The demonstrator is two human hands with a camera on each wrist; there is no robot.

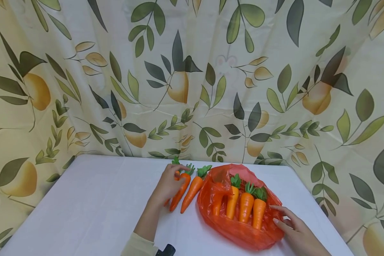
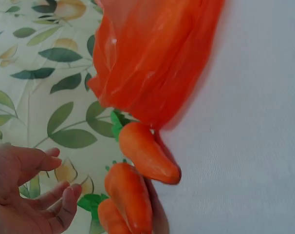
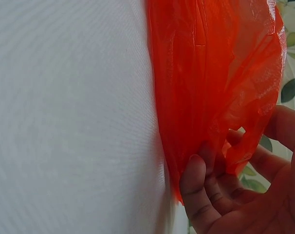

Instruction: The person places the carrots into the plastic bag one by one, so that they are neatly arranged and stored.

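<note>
A crumpled red plastic bag (image 1: 240,238) lies on the table with its mouth spread; several glossy, artificial-looking carrots (image 1: 245,206) with green tops show inside. My right hand (image 1: 296,229) holds the bag's right edge; in the right wrist view the bag's film (image 3: 196,87) passes between its thumb and fingers. To the left of the bag, loose carrots (image 1: 192,193) lie side by side. Over the leftmost of these is my left hand (image 1: 170,180), partly hiding them. Its fingers are loosely bent and hold nothing in the left wrist view, beside the carrots (image 2: 130,195).
A white-covered table (image 1: 83,206) carries everything, and its bare surface stretches left of my arm. Behind its far edge hangs a curtain (image 1: 204,89) printed with leaves and fruit. A black strap piece (image 1: 167,250) shows by my left sleeve (image 1: 139,246).
</note>
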